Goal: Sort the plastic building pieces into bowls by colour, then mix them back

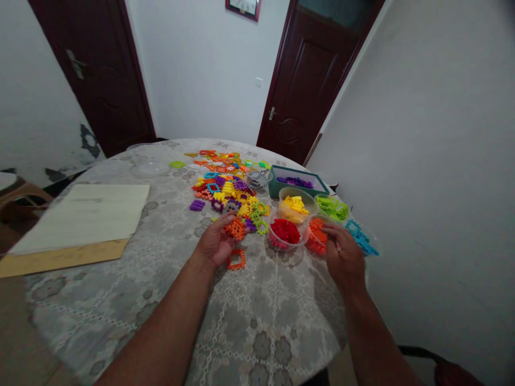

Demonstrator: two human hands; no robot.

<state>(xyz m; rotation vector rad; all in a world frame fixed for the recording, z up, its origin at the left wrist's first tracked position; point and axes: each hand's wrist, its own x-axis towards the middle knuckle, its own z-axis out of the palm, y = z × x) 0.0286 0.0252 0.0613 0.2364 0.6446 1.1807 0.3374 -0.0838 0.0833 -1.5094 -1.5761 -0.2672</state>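
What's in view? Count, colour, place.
doors: 2, dark red, back
framed picture: 1, red, upper wall
wall switch: 1, white, between doors
table: 1, grey cover, centre
sheet: 1, cream, table's left
board: 1, tan, under sheet
round item: 1, clear, beyond sheet
loose pieces: many, mixed, centre
square piece: 1, orange, near centre
box: 1, green, right, purple pieces inside
clear bowls: about six, right; grey, yellow, red, orange, green, blue pieces
left hand: 1, holding orange piece
right hand: 1, at orange pieces' bowl
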